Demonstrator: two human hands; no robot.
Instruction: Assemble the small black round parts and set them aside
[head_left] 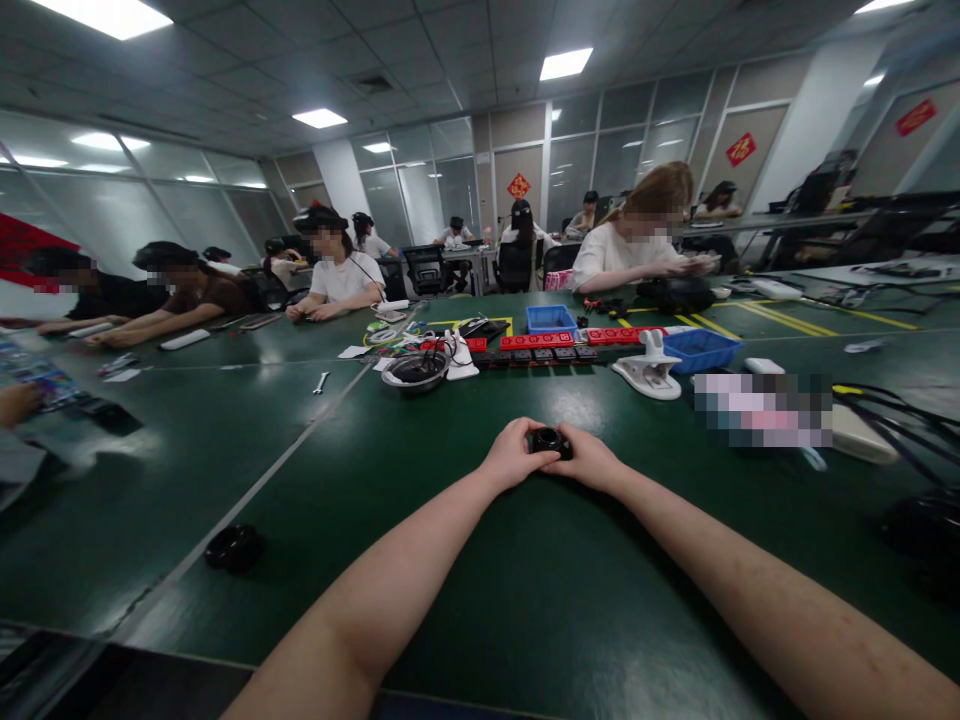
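Green surface (465, 600) is seen, where a small black round part (550, 441) is gripped between left hand (512, 455) and right hand (592, 460) mid-surface, and could be dropped if squeezed loosely.

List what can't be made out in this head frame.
- Small black part, head view: mostly covered by the left hand and right hand; its shape and each grip on it are unclear.
- Pixelated patch on the green table: blurred out.
- Black object near the left: too small to identify.
- Cables: cut off by the right edge.
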